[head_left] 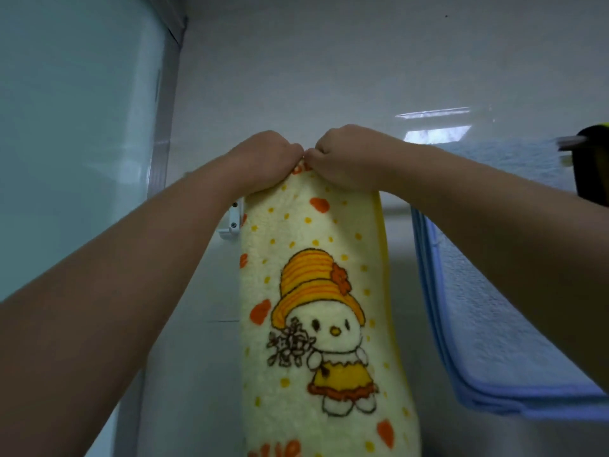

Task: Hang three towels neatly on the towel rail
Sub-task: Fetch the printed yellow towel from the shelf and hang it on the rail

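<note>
Yellow cartoon towel (316, 291) hung long down the wall at the left end of the towel rail (395, 211). Its top fold was bunched under both hands. Blue towel (494, 324) was draped over the rail to the right, with a strip of bare rail between the two. Left hand (263, 156) and right hand (342, 153) met knuckle to knuckle at the fold, fingers of each curled in, pinching the pile.

Risks, as judged:
- The front panel looked long. If the back length was short, its weight could drag the towel off on release.
- Both grips sat at the centre, so the outer corners could sag and leave the fold crooked.
- The left edge lay against the bracket (232, 222) and could ruck there if slid.

Not seen:
- Back half of the yellow towel, and the rail beneath the hands.
- Bottom hem, cut by the frame.
- Blue towel's right part, behind the forearm.
- Dark, yellow-trimmed object (593, 166) at the right edge was blurred; could not tell whether it was the third towel.
</note>
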The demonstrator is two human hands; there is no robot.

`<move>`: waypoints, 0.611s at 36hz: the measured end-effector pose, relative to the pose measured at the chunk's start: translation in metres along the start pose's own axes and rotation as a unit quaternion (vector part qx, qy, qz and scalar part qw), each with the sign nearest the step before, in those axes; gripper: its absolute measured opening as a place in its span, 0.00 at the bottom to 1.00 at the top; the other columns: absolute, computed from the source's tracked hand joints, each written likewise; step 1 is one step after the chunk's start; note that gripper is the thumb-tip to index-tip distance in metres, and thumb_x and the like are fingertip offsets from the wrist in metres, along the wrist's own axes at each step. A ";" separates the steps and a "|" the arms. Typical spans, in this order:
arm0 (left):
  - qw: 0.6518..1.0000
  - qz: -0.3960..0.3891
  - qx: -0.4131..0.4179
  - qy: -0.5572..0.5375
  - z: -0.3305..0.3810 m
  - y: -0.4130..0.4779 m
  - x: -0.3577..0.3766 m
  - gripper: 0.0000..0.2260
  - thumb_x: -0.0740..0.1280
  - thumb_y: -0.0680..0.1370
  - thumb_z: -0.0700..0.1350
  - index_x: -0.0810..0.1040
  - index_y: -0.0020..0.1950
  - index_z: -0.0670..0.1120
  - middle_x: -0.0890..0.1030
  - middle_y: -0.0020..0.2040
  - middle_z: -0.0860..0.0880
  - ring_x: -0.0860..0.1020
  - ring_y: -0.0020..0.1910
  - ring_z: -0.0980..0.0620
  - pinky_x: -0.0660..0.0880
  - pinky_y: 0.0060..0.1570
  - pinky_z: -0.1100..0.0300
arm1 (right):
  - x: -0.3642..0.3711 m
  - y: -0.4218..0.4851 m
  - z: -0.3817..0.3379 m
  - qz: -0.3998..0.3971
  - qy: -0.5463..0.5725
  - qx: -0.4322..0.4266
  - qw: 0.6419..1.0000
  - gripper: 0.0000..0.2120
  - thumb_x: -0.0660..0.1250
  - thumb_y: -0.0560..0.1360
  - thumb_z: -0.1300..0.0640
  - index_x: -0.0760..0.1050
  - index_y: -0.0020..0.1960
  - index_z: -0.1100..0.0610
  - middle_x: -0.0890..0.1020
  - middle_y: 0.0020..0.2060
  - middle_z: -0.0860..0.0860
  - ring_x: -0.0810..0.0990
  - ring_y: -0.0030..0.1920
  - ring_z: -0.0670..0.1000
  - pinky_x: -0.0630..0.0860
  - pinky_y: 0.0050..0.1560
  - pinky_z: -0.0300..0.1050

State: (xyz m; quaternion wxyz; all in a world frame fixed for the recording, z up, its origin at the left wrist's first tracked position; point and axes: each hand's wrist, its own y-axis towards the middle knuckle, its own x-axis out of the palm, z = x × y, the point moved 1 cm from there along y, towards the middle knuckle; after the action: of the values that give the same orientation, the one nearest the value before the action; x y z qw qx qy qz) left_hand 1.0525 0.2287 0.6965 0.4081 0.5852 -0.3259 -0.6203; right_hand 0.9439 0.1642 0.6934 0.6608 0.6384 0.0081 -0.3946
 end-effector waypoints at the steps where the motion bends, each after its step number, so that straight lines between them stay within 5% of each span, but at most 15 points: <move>1: 0.999 0.034 0.018 0.011 -0.002 -0.004 0.001 0.18 0.54 0.79 0.45 0.65 0.29 0.44 0.67 0.30 0.47 0.65 0.31 0.50 0.61 0.32 0.56 | -0.001 0.001 -0.001 -0.008 0.007 0.009 1.000 0.18 0.48 0.79 0.50 0.66 0.37 0.59 0.70 0.37 0.53 0.69 0.43 0.53 0.62 0.44 0.44; 7: 0.981 0.166 0.101 0.028 -0.016 -0.021 0.006 0.17 0.55 0.80 0.45 0.64 0.31 0.45 0.65 0.28 0.51 0.63 0.28 0.54 0.54 0.31 0.54 | -0.005 0.007 -0.005 -0.035 0.029 0.047 0.998 0.13 0.49 0.79 0.49 0.69 0.48 0.54 0.70 0.44 0.53 0.68 0.45 0.52 0.62 0.46 0.44; 15: 0.991 0.117 0.067 0.020 -0.015 -0.016 0.001 0.22 0.53 0.80 0.48 0.61 0.25 0.45 0.64 0.25 0.48 0.63 0.26 0.51 0.59 0.28 0.57 | -0.002 0.009 -0.001 -0.038 0.030 0.049 0.998 0.15 0.49 0.79 0.48 0.67 0.43 0.56 0.70 0.38 0.51 0.68 0.43 0.52 0.61 0.46 0.45; 22: 0.997 0.053 0.040 0.040 -0.016 -0.006 -0.003 0.24 0.53 0.79 0.54 0.62 0.24 0.45 0.65 0.25 0.48 0.65 0.26 0.50 0.62 0.29 0.56 | -0.001 0.002 0.004 0.011 -0.026 0.010 1.000 0.21 0.49 0.79 0.47 0.64 0.30 0.54 0.69 0.30 0.50 0.66 0.32 0.46 0.61 0.32 0.43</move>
State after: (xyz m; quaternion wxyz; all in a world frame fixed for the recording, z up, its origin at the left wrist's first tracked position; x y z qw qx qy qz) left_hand 1.0674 0.2353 0.6907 0.4293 0.6070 -0.3645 -0.5607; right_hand 0.9426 0.1613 0.6966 0.6591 0.6342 -0.0200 -0.4037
